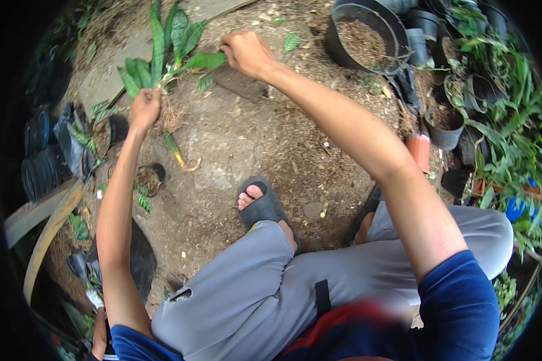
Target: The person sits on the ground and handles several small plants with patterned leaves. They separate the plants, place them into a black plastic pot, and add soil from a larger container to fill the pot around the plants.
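My left hand (145,108) is shut around the base of an uprooted snake plant (180,38), just above its tangle of fibrous roots (170,116). Several mottled green leaves fan out above and beside the fist. One broad leaf (203,60) stretches to the right, and my right hand (249,55) pinches its far end between thumb and fingers. Below the roots, a loose snake plant piece (175,150) with a yellowish base and a curled pale end lies on the soil. A small dark pot (159,172) of soil lies near my left forearm.
A large black pot (332,49) holding wood chips stands at the upper right. Smaller pots and leafy plants (519,117) crowd the right side. Black pots (40,173) and a curved wooden strip (49,239) are at left. Another person's gloved hand (95,298) shows at lower left.
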### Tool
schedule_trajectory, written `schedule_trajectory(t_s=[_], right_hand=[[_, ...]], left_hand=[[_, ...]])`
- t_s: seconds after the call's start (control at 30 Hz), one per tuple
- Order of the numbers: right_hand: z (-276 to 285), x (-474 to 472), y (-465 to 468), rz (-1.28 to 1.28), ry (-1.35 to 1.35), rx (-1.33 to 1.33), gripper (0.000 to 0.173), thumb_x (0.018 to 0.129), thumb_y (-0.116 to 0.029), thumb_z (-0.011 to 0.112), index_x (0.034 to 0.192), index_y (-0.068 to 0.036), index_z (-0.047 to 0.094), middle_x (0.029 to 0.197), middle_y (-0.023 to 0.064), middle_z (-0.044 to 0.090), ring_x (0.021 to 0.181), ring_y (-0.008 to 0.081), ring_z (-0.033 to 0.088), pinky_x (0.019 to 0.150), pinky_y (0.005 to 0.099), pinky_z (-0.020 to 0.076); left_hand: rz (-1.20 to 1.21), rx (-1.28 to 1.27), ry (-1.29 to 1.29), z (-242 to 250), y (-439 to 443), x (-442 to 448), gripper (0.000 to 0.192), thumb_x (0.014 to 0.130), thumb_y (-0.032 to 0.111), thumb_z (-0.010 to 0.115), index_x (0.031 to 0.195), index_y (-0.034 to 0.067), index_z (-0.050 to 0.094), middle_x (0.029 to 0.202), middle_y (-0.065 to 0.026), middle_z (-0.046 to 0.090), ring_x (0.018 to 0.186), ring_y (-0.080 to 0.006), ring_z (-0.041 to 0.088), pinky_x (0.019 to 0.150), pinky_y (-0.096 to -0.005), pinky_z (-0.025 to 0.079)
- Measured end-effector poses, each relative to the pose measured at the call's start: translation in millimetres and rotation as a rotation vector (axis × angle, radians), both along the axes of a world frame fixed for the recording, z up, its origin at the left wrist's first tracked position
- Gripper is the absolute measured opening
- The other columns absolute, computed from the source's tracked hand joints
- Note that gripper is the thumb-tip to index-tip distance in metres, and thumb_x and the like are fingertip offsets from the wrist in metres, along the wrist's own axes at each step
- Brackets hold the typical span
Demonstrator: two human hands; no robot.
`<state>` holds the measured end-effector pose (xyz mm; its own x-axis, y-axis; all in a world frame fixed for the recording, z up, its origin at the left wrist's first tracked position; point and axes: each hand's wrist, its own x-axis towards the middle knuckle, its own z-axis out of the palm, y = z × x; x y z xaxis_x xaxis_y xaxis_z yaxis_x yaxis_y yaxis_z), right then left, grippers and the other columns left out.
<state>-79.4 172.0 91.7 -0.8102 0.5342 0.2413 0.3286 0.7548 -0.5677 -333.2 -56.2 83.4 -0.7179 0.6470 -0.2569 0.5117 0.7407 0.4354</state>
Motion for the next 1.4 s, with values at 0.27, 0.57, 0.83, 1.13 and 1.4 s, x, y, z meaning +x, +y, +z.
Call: schedule_trajectory(t_s=[0.27,0.57,0.83,1.13,1.4], right_hand=[[129.1,109.3,46.2,0.322,-0.225,0.412,0.008,0.091,-0.002,0.068,0.098,0.002,0.07,0.097,0.0199,0.07,0.089,0.036,0.073,0.08,0.0447,0.0601],[216.2,158.1,67.2,0.446,0.056,0.291,0.009,0.086,-0.005,0.065,0.084,0.003,0.061,0.085,0.0285,0.065,0.087,0.048,0.066,0.075,0.0514,0.0527],[219.0,213.8,72.8,0.239,0.152,0.113,0.021,0.093,-0.012,0.071,0.111,-0.002,0.065,0.078,0.0169,0.065,0.069,0.0314,0.066,0.066,0.0395,0.0514],[226.0,327.5,-12.3,0.966,-0.538,-0.395,0.014,0.085,-0.016,0.068,0.087,-0.002,0.067,0.089,0.0183,0.072,0.085,0.039,0.073,0.074,0.0506,0.059],[186.3,405.6,-133.3,1.52,-0.718,-1.381,0.021,0.084,-0.026,0.074,0.085,-0.005,0.075,0.083,0.0122,0.075,0.082,0.0313,0.073,0.071,0.0447,0.0546]], left_hand=[[-0.416,0.051,0.53,19.7,57.8,104.6,0.075,0.094,0.035,0.069,0.15,-0.001,0.036,0.143,-0.0304,0.05,0.135,-0.0355,0.051,0.106,-0.0548,0.045],[-0.762,0.266,-0.391,75.3,127.5,225.5,0.052,0.102,0.027,0.061,0.144,-0.002,0.049,0.125,-0.0186,0.069,0.118,-0.0299,0.066,0.105,-0.043,0.051],[-0.359,0.102,-1.452,114.5,127.1,267.0,0.032,0.11,0.02,0.049,0.137,0.003,0.055,0.126,-0.0126,0.067,0.116,-0.0262,0.069,0.101,-0.0416,0.055],[-0.453,-0.193,-0.664,39.7,101.2,246.1,0.023,0.11,0.023,0.054,0.123,0.006,0.062,0.107,-0.0064,0.07,0.103,-0.017,0.071,0.091,-0.0342,0.056],[-0.503,-0.017,-0.497,39.3,106.3,249.9,0.029,0.11,0.02,0.05,0.128,0.0,0.061,0.106,-0.0079,0.073,0.098,-0.0157,0.071,0.09,-0.0345,0.055]])
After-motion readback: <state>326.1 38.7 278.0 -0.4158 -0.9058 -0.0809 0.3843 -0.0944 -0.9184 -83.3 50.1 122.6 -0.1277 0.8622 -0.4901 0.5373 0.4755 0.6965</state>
